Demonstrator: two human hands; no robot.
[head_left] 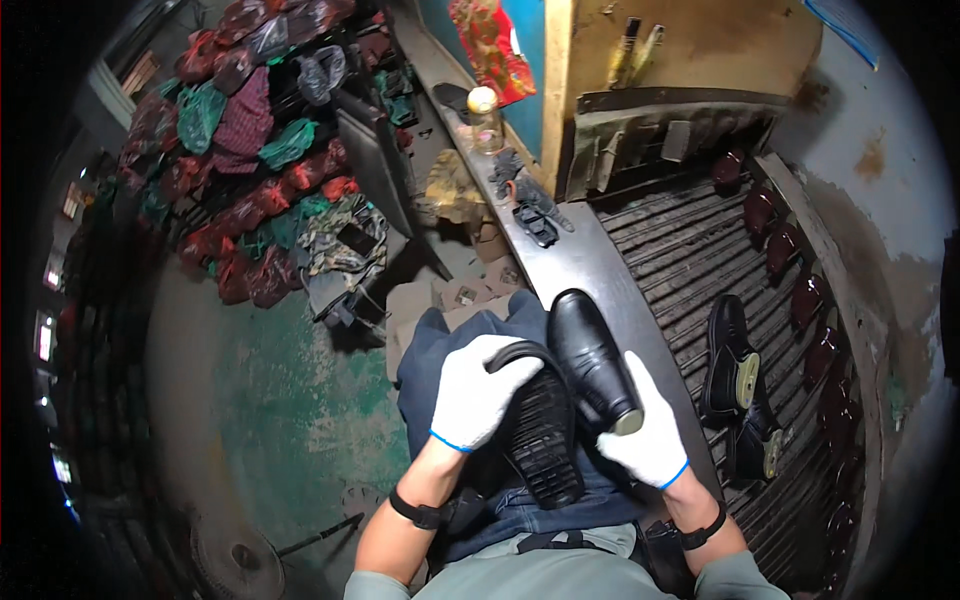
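Note:
Both my hands wear white knitted gloves with blue cuffs. My left hand (474, 388) is closed on a black shoe (540, 432), held over my lap with its ridged sole turned up. Beside it, my right hand (648, 432) grips another black leather shoe (587, 345) near its heel end. That one has its smooth upper facing me and its toe pointing away. A pale yellowish piece (628, 422) shows at its heel end. The fingers of my right hand are partly hidden under the shoe.
A long narrow bench (600, 262) runs along my right, bearing a jar (484, 118), dark gloves (520, 190) and a small black object (535, 226). On the slatted rack stand more black shoes (727, 345) and several dark red glossy shapes (808, 298). Bagged bundles (262, 200) pile up at left; a fan (240, 555) stands lower left.

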